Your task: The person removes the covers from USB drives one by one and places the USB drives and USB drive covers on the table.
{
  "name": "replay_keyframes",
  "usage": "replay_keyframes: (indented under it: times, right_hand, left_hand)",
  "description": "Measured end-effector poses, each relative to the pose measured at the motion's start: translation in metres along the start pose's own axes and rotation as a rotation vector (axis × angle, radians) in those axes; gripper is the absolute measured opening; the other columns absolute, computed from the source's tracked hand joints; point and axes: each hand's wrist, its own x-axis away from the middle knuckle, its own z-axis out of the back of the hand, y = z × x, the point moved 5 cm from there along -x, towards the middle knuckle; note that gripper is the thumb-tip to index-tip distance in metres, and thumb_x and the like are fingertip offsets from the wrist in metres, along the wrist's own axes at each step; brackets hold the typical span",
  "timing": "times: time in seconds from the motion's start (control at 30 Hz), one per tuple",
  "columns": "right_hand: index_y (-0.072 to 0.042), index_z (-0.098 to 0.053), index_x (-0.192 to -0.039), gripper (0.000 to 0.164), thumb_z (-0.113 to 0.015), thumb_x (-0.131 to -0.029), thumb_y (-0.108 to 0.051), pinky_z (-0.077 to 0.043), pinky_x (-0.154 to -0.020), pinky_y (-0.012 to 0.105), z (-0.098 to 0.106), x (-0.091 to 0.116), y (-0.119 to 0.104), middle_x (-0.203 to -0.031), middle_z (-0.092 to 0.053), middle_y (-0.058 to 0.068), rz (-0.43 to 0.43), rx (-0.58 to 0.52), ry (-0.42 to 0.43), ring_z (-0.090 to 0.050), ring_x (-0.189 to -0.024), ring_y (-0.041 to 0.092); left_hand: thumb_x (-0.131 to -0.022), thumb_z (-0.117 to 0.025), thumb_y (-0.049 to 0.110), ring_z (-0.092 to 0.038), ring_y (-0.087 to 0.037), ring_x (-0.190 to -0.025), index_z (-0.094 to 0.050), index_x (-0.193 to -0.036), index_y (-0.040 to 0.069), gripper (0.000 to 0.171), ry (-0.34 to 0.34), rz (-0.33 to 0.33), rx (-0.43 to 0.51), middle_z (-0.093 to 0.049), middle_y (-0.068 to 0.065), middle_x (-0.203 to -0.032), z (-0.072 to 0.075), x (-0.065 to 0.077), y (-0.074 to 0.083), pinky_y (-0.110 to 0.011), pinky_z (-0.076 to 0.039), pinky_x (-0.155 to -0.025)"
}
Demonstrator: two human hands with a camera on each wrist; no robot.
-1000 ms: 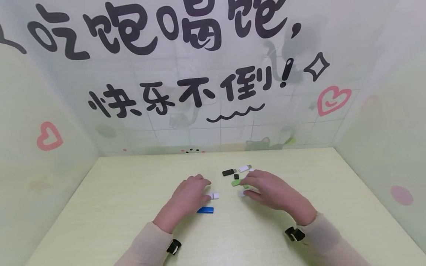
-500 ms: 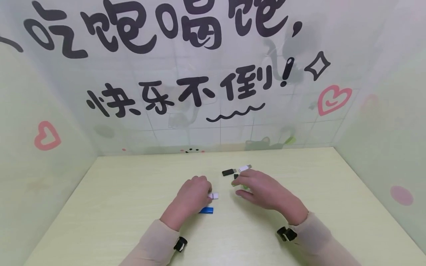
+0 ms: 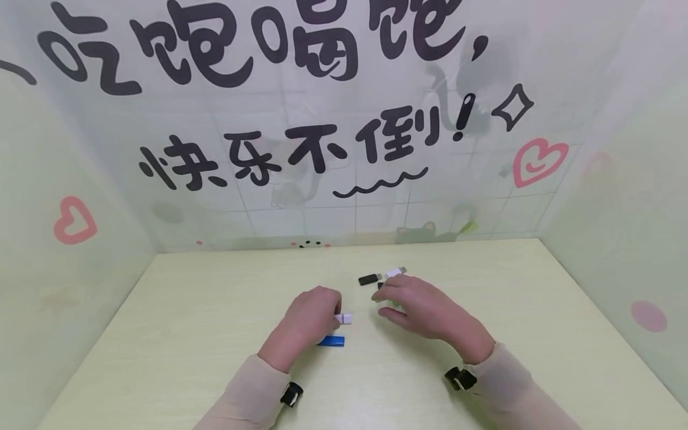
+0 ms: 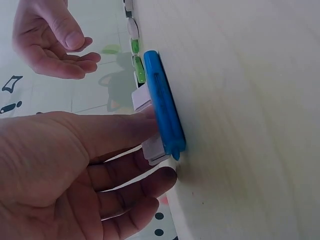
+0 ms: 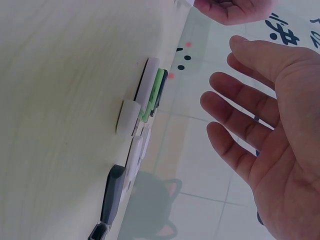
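My left hand [image 3: 310,319] pinches a white USB stick [image 3: 346,319] between thumb and fingers, low over the table. Just in front of that stick lies a blue USB stick [image 3: 333,341], which partly covers the white one in the left wrist view. My right hand [image 3: 424,307] hovers with relaxed, parted fingers and holds nothing. Beneath it, and mostly hidden by it in the head view, are a green USB stick [image 5: 156,87], a white stick [image 5: 148,80] and a short white piece [image 5: 128,117], seen in the right wrist view.
Behind my right hand lie a black USB stick [image 3: 369,279] and another white USB stick [image 3: 395,273], metal plugs bare. A small black piece [image 3: 380,286] peeks out by my right fingers. Printed panels [image 3: 301,221] enclose the pale table [image 3: 215,298] at back and sides.
My left fingers have come down and curled onto the white USB stick. My right hand has shifted slightly left, now covering more of the green USB stick and the pieces near it.
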Motion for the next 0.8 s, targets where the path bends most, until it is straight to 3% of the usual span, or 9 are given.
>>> replay_keyframes:
  times: [0.33,0.8]
  right_hand:
    - [-0.012,-0.072,-0.113,0.026,-0.072,-0.091,-0.025,-0.051,-0.089,0.031,0.000,-0.005,-0.005,-0.106,-0.068,-0.001,0.020,0.019,0.010,-0.061,-0.098,0.013]
    - [-0.012,-0.070,-0.118,0.031,-0.072,-0.091,-0.027,-0.051,-0.084,0.029,0.005,-0.017,-0.007,-0.105,-0.066,-0.003,0.005,0.069,0.041,-0.060,-0.091,0.012]
  left_hand:
    - [-0.087,-0.075,0.016,-0.051,-0.012,-0.061,-0.063,-0.082,0.015,0.013,0.003,0.004,0.031,-0.055,0.007,-0.071,0.000,-0.003,0.001,-0.027,-0.045,-0.057]
    - [-0.085,-0.078,0.019,-0.053,-0.009,-0.066,-0.067,-0.088,0.014,0.013,0.215,-0.084,-0.032,-0.060,0.006,-0.080,0.024,-0.006,0.021,-0.024,-0.047,-0.062]
